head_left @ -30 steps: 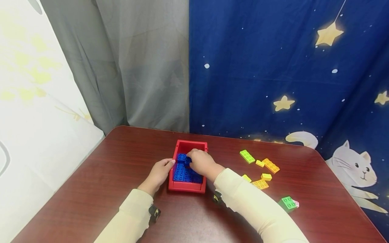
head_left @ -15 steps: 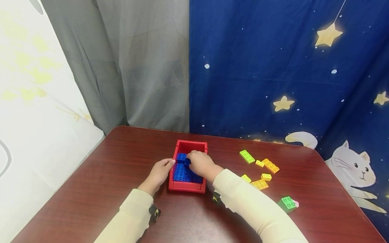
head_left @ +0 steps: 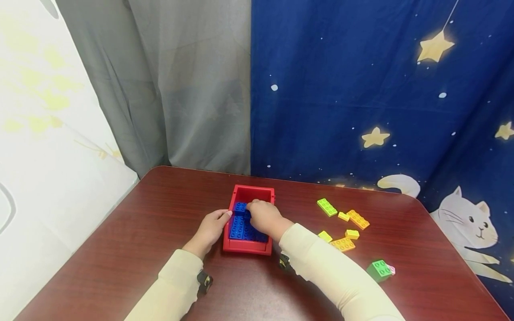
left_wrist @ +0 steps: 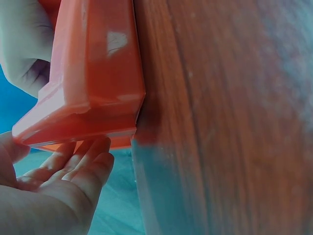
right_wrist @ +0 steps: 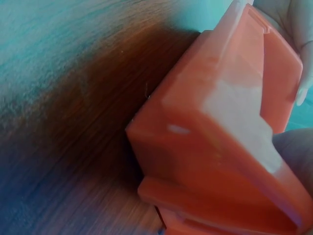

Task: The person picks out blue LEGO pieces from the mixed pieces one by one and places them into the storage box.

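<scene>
A red plastic box [head_left: 246,247] stands on the table with blue studded building bricks [head_left: 237,228] laid inside it. My left hand [head_left: 210,227] holds the box's left side, thumb at the rim and fingers along the outer wall, as the left wrist view shows [left_wrist: 68,176]. My right hand [head_left: 266,217] reaches in over the right wall, its curled fingers on a blue brick [head_left: 247,214] near the middle. Next to that brick sits a raised blue one [head_left: 240,207]. The fingertips are partly hidden by the hand. In the right wrist view the box wall [right_wrist: 181,127] hides the bricks.
To the right on the brown table [head_left: 176,191] lie a lime brick [head_left: 327,207], orange bricks [head_left: 358,219], small yellow bricks [head_left: 352,234] and a green brick [head_left: 379,270] beside a pink piece [head_left: 391,269]. Curtains hang behind the far edge.
My right hand has shifted very slightly within the box, its wrist and sleeve a little to the left. The left hand and the box have stayed in place.
</scene>
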Action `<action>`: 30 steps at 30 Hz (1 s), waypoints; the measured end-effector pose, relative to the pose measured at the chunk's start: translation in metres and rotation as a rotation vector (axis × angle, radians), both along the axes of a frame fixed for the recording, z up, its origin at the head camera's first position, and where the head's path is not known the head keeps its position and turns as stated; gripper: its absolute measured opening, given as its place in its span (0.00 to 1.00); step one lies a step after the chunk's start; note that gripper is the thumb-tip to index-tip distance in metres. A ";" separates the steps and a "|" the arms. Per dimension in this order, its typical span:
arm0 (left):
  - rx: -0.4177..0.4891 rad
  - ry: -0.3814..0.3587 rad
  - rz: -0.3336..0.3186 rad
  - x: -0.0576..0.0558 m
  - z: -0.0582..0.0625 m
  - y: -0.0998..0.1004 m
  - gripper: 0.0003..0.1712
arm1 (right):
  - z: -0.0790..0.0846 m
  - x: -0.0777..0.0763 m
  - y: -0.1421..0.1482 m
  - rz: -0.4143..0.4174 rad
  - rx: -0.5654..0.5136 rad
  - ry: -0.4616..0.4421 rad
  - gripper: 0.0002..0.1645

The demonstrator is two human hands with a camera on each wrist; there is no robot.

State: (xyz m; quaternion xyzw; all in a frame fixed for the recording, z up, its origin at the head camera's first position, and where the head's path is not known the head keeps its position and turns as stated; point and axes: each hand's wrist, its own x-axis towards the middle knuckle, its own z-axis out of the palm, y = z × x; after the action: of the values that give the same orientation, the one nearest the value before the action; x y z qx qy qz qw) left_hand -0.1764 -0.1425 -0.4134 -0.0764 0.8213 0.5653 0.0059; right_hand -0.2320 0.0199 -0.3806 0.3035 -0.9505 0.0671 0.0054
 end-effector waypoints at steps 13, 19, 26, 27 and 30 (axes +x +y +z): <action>0.000 0.010 0.005 0.000 -0.003 0.001 0.26 | -0.001 0.001 -0.003 -0.018 0.028 -0.009 0.17; 0.003 0.018 0.003 0.000 -0.004 0.000 0.26 | -0.003 0.000 -0.004 -0.014 0.041 -0.009 0.15; 0.008 0.010 0.004 -0.001 -0.003 0.000 0.26 | -0.004 -0.001 -0.005 -0.004 0.089 0.016 0.14; 0.010 0.009 0.005 -0.001 -0.003 0.000 0.27 | -0.003 -0.001 -0.006 -0.004 0.094 0.017 0.14; 0.012 0.004 0.006 -0.002 -0.002 0.000 0.27 | -0.003 -0.001 -0.006 -0.005 0.111 0.021 0.14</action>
State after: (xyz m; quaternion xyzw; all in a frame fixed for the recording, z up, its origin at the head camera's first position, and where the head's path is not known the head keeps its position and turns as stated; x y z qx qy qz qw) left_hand -0.1780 -0.1422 -0.4156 -0.0779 0.8177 0.5703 0.0029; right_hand -0.2326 0.0141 -0.3836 0.3018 -0.9533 0.0110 -0.0015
